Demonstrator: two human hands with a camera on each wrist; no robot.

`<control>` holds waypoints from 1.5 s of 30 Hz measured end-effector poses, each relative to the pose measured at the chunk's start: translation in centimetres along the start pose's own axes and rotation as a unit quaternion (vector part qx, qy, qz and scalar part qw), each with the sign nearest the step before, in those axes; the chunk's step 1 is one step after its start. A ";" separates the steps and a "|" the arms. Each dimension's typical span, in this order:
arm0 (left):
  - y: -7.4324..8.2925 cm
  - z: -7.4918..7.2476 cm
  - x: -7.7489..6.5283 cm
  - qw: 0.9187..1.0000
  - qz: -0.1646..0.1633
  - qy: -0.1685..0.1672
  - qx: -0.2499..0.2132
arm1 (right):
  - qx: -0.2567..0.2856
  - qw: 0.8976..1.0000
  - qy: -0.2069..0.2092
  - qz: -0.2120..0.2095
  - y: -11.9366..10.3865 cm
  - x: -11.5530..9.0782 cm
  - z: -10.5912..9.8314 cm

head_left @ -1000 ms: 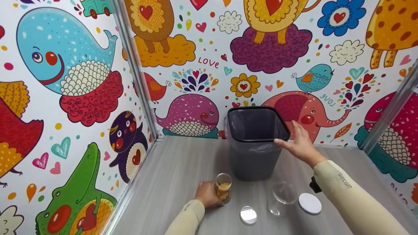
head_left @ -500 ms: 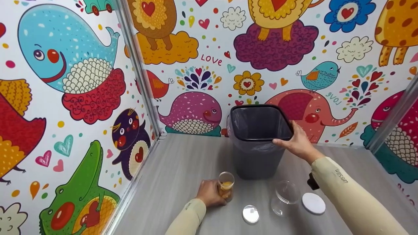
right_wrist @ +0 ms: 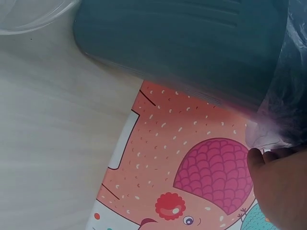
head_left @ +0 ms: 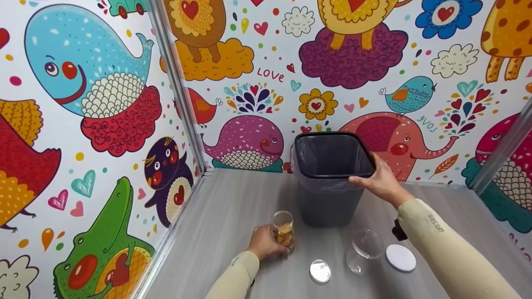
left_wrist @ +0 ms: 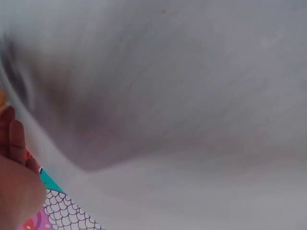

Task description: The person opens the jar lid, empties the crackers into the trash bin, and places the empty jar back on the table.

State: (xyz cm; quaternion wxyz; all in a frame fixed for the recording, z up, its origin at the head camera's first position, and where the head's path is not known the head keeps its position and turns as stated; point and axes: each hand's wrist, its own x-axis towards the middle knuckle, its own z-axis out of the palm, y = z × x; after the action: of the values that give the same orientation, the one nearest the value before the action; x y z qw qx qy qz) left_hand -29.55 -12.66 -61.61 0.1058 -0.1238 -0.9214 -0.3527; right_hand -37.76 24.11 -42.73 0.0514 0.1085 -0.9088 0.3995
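My left hand [head_left: 266, 243] grips a clear plastic jar [head_left: 283, 220] holding yellow-brown pieces. In the left wrist view, fingers of that hand [left_wrist: 17, 167] show at the left edge, and most of the jar is out of frame. My right hand [head_left: 382, 182] holds the right front corner of a dark grey trash can [head_left: 328, 207] at its black rim, thumb toward the front. Seen from the right wrist, that hand [right_wrist: 283, 182] is at the can's clear plastic liner [right_wrist: 288, 115]. The jar is in front of the can, to its left.
A second clear jar [head_left: 359, 263] stands in front of the can. Beside it are a round silvery lid [head_left: 320, 271] and a white round lid [head_left: 401, 258] on the grey table [head_left: 232, 199]. Cartoon-printed walls [head_left: 249, 95] close off the back and sides.
My right hand has come in from just off the rim and taken hold of the trash can. My left hand has shifted the jar slightly and tilted it a little.
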 end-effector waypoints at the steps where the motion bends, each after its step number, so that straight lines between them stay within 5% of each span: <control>1: 0.1 -0.2 0.1 1.000 -0.003 0.003 -0.008 | 0.001 1.000 0.000 0.001 0.0 0.0 0.0; 11: 2.4 -4.8 2.3 0.992 -0.072 -0.002 -0.108 | 0.004 1.000 0.002 0.001 0.1 -0.1 0.1; 19: 4.7 -9.0 5.1 0.990 -0.065 0.033 -0.118 | 0.006 1.000 0.010 0.006 0.1 -0.2 0.0; 27: 6.7 -11.2 7.3 0.994 -0.061 0.049 -0.077 | -0.004 1.000 0.013 -0.005 0.1 -0.2 0.0; 37: 9.6 -14.0 10.4 0.997 -0.001 0.081 0.021 | -0.007 1.000 0.017 -0.015 0.0 0.0 0.2; 45: 12.4 -15.3 13.3 0.982 0.047 0.072 0.166 | -0.011 0.999 0.022 -0.028 0.2 0.0 0.1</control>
State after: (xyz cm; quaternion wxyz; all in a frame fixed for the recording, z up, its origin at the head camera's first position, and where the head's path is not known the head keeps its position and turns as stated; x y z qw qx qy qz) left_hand -36.78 -12.07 -38.97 0.2079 -0.1220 -0.9502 -0.1975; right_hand -37.79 24.12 -42.92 0.0842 0.1248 -0.9085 0.3898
